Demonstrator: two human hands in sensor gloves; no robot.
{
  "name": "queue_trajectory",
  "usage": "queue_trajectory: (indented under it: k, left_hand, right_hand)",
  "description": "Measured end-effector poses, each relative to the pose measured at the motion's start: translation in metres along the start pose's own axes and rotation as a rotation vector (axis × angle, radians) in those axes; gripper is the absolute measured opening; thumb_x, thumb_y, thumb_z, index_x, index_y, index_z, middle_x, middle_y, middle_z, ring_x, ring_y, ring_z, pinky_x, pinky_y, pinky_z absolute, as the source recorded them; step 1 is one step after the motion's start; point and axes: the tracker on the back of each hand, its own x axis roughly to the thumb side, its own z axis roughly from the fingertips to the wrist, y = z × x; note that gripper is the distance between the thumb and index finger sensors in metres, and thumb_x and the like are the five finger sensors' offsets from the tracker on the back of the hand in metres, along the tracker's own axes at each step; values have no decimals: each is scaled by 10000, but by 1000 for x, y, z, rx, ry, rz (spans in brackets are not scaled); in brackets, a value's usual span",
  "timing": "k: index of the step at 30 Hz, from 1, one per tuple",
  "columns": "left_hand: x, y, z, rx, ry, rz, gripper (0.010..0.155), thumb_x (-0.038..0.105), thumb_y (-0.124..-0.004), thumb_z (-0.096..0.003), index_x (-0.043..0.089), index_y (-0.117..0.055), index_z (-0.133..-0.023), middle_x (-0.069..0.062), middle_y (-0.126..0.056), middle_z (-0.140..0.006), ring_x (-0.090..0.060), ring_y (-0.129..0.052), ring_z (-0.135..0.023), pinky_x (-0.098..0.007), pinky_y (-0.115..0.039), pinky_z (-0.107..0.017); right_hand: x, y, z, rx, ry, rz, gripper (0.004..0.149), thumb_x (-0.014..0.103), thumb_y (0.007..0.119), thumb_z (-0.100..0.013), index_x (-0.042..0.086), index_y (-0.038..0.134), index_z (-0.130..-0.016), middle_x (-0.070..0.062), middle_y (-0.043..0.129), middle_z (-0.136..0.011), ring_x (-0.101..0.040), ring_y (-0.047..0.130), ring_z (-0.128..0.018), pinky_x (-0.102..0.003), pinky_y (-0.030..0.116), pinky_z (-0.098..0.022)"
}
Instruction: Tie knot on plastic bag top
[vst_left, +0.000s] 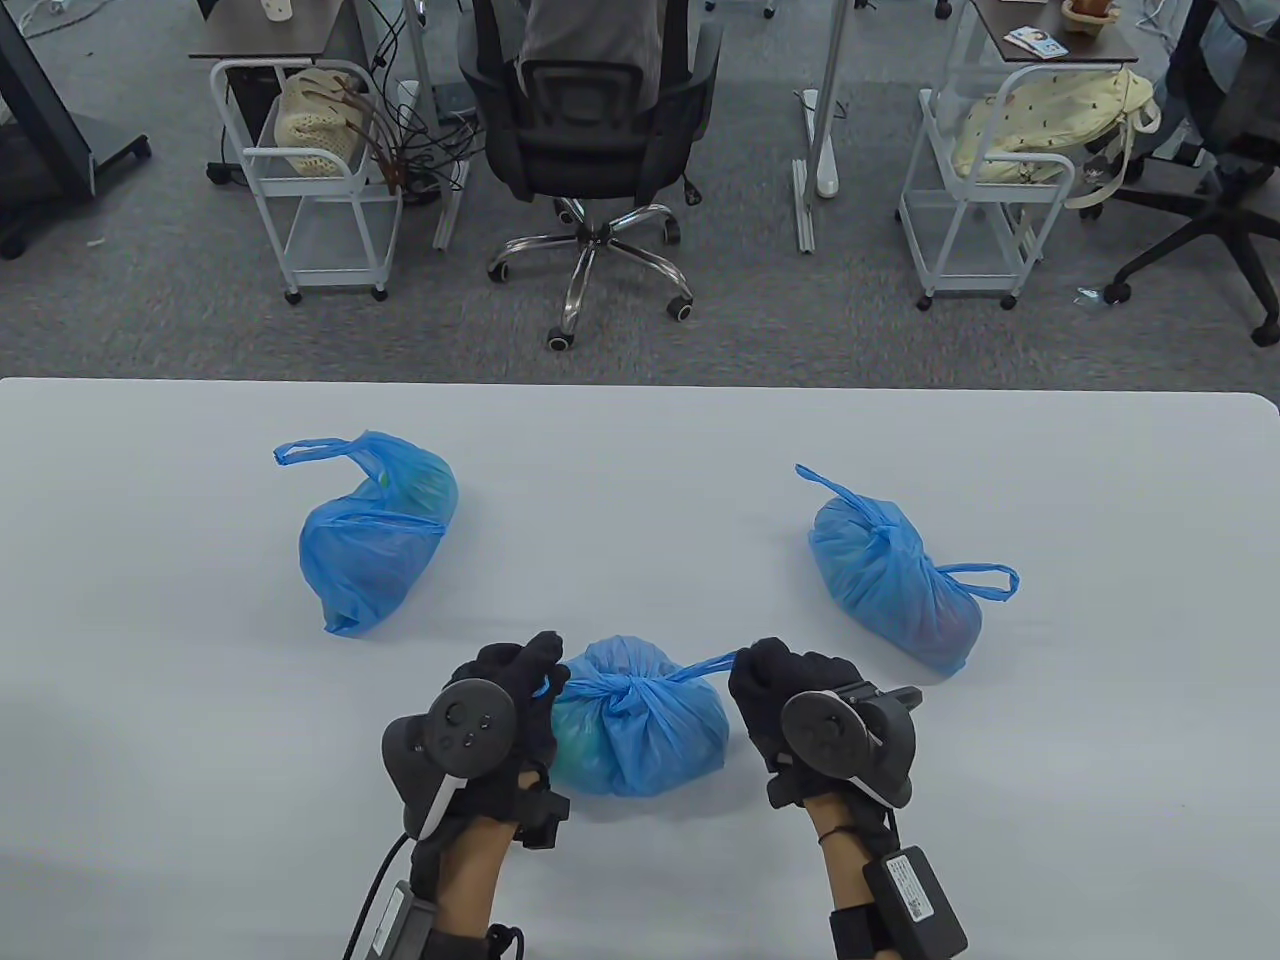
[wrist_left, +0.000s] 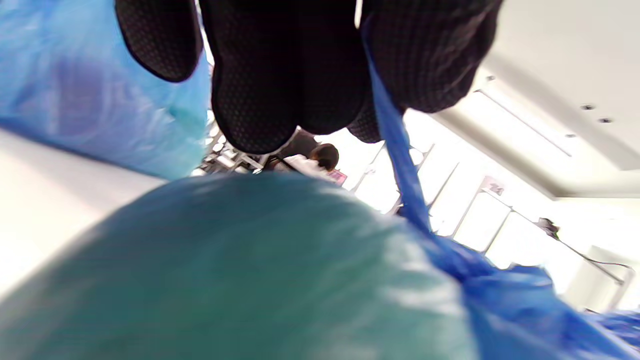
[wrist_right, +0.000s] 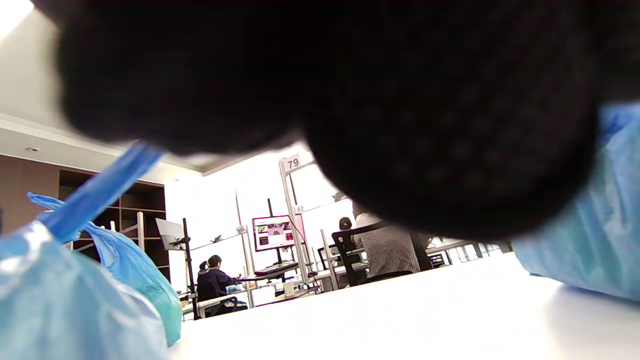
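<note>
A filled blue plastic bag (vst_left: 640, 730) sits near the table's front edge between my hands, with a knot (vst_left: 625, 693) on its top. My left hand (vst_left: 520, 680) pinches the bag's left handle strip (wrist_left: 400, 170) close to the knot. My right hand (vst_left: 765, 680) grips the right handle strip (vst_left: 705, 666), which runs taut from the knot to its fingers. In the left wrist view the bag (wrist_left: 240, 270) fills the lower frame under my gloved fingers (wrist_left: 280, 75). In the right wrist view the same strip (wrist_right: 97, 192) rises to my blurred glove.
Two more blue bags lie on the white table (vst_left: 640, 480): one at the left (vst_left: 375, 535) with a loose handle, one at the right (vst_left: 895, 580) with a tied top. Beyond the far edge stand an office chair (vst_left: 590, 140) and two white carts.
</note>
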Motion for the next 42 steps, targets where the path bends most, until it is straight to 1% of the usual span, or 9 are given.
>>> queue_trajectory:
  k: [4,10,13,16,22,25,31,37,42]
  left_hand:
    - [29,-2,5,-25,-196,-45,415,375,-831,-451,289,-943,-842,24,-979,-680,-256,-993,-690,-641,-641,-679]
    - [54,-27,12,-163,-285,-272,537,376,-867,-427,244,-832,-946,37,-1015,-644,-251,-1005,-686,-654,-616,-698]
    - [59,-37,12,-203,-283,-353,593,390,-878,-416,234,-783,-979,51,-1015,-623,-234,-968,-702,-642,-636,-690]
    - [59,-43,11,-235,-249,-321,605,385,-892,-410,226,-773,-981,45,-998,-605,-220,-915,-711,-621,-664,-665]
    - [57,-42,9,-147,-189,-368,509,405,-911,-396,246,-862,-877,56,-1009,-535,-186,-952,-644,-603,-704,-635]
    - [57,-40,10,-96,-184,-367,399,389,-906,-395,273,-924,-776,27,-1008,-511,-209,-955,-628,-607,-692,-637]
    - [51,-38,10,-43,-179,-391,373,405,-896,-381,313,-933,-741,32,-984,-551,-260,-894,-721,-626,-611,-673]
    - [48,-37,8,-32,-154,-395,372,428,-879,-387,336,-914,-746,-42,-927,-851,-357,-798,-889,-650,-572,-686]
    - [42,-33,5,-26,-134,-375,374,429,-884,-385,329,-915,-744,7,-1034,-713,-287,-967,-741,-605,-679,-651]
  right_hand:
    - [7,-3,-2,-24,-39,-39,415,415,764,-454,67,988,-495,13,1023,-162,-201,1088,-97,-489,886,-170]
    - [24,-14,-5,-94,-78,-262,416,411,761,-459,63,985,-501,9,1024,-168,-205,1086,-100,-492,884,-174]
    - [38,-17,-4,-97,-94,-421,417,402,764,-461,49,982,-504,-2,1023,-174,-215,1085,-111,-502,879,-185]
    - [50,-18,-4,-120,-135,-421,420,400,763,-460,44,983,-495,5,1021,-166,-209,1086,-106,-497,884,-185]
    - [46,-18,-2,-157,-134,-492,421,392,767,-459,32,984,-478,7,1017,-151,-204,1086,-97,-499,885,-186]
    - [39,-18,-4,-163,-122,-484,420,396,766,-459,38,986,-477,10,1017,-150,-202,1087,-97,-497,887,-187]
    - [16,-8,-3,-134,-26,-418,418,399,768,-459,46,989,-489,4,1024,-162,-207,1091,-110,-501,886,-195]
    - [5,0,-1,-48,-84,-191,419,398,766,-460,45,989,-503,-9,1031,-177,-226,1094,-128,-514,881,-207]
    - [10,4,-1,-17,-149,-105,429,417,762,-463,59,989,-522,-12,1040,-197,-228,1101,-150,-516,882,-221]
